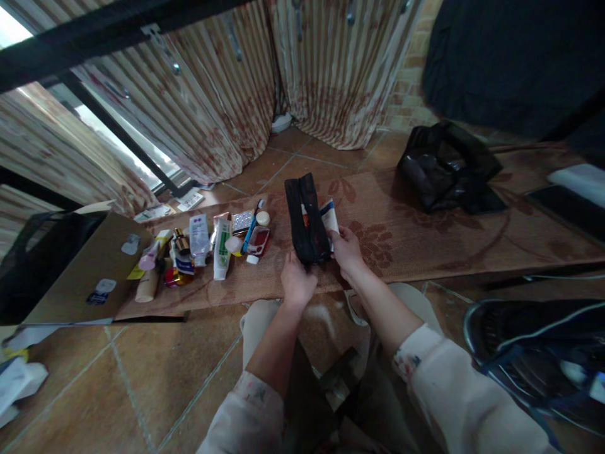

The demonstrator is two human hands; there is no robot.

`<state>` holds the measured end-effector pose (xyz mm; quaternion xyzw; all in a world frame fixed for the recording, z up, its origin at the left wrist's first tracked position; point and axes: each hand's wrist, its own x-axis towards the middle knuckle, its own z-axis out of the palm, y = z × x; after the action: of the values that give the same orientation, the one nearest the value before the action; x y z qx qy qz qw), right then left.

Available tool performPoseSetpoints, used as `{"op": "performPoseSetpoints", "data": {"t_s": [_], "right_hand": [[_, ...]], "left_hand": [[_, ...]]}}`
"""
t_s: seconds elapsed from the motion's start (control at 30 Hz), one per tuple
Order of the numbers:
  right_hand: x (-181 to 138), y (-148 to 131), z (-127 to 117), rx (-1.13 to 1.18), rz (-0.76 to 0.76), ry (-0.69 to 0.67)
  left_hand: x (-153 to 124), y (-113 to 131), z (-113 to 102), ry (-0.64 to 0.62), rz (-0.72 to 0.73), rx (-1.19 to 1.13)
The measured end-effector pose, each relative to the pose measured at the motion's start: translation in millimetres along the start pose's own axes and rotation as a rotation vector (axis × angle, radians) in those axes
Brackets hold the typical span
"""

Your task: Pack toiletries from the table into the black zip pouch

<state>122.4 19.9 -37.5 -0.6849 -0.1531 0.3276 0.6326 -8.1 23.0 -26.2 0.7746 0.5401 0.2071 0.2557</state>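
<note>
The left hand gripped the near end of a black pouch over a brown cloth, while the right hand held a white packet just beside it. Leftward were toiletries and a cardboard box; rightward, a black bag.

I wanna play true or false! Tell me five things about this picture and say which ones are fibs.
1. The left hand is holding the black pouch. True.
2. A blue toothbrush lies among the small things. True.
3. The right hand is holding the blue toothbrush. False: it is holding a white item with a blue edge, next to the black pouch.
4. The cardboard box is left of the white tube with green print. True.
5. The curtains are plain green. False: the curtains have light and brownish stripes.
</note>
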Motion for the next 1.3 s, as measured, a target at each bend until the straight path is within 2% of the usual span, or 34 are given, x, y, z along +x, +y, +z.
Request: {"op": "performPoseSetpoints", "data": {"t_s": [0.47, 0.77, 0.97, 1.1, 1.17, 1.3], "right_hand": [[1.6, 3.4, -0.3, -0.004, -0.03, 0.01], [1.2, 3.0, -0.5, -0.005, -0.042, -0.006], [-3.6, -3.8, 0.1, -0.002, -0.007, 0.01], [-11.6, -16.8, -0.8, 0.111, 0.027, -0.009], [-15.7, -25.1, -1.7, 0.2, -0.029, -0.032], [-19.3, -35.4, -4.1, 0.291, -0.261, -0.081]], "left_hand": [[-0.6, -0.9, 0.2, 0.01, 0.023, 0.006], [-1.0, 1.0, -0.9, -0.003, -0.013, 0.005], [-0.6, 0.9, -0.5, 0.001, 0.004, 0.005], [-0.5, 1.2, -0.7, -0.004, 0.002, 0.006], [-0.6, 0.9, -0.5, -0.005, 0.003, 0.003], [-0.7, -0.6, 0.7, 0.002, 0.012, -0.015]]}}
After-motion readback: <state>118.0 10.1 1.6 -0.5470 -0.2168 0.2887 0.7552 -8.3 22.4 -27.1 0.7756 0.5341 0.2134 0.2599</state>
